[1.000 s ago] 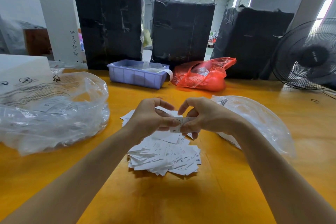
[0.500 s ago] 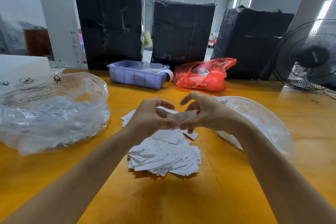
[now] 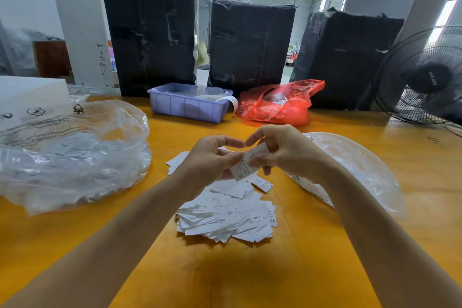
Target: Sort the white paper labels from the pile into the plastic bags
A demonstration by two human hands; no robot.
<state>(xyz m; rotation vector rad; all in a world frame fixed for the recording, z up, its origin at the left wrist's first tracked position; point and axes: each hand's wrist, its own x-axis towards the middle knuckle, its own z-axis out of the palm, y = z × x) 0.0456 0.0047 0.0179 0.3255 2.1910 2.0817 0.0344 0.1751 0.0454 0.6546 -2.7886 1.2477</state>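
A pile of white paper labels (image 3: 230, 215) printed with sizes lies on the yellow table (image 3: 250, 270), straight ahead. Above it, my left hand (image 3: 210, 160) and my right hand (image 3: 282, 152) both pinch one white label (image 3: 246, 166) marked S, tilted up to the right. A clear plastic bag (image 3: 75, 155) with labels inside lies open at the left. Another clear plastic bag (image 3: 355, 167) lies at the right, partly hidden by my right forearm.
A lilac plastic tray (image 3: 187, 105) and a red plastic bag (image 3: 277, 105) sit at the table's far side, before three black wrapped bales (image 3: 250, 42). A black fan (image 3: 422, 77) stands far right, a white box (image 3: 30, 92) far left. A rubber band (image 3: 433, 139) lies near the fan.
The label has turned from flat between my fingers to tilted upright, and both hands have lifted slightly above the pile. My right forefinger has straightened.
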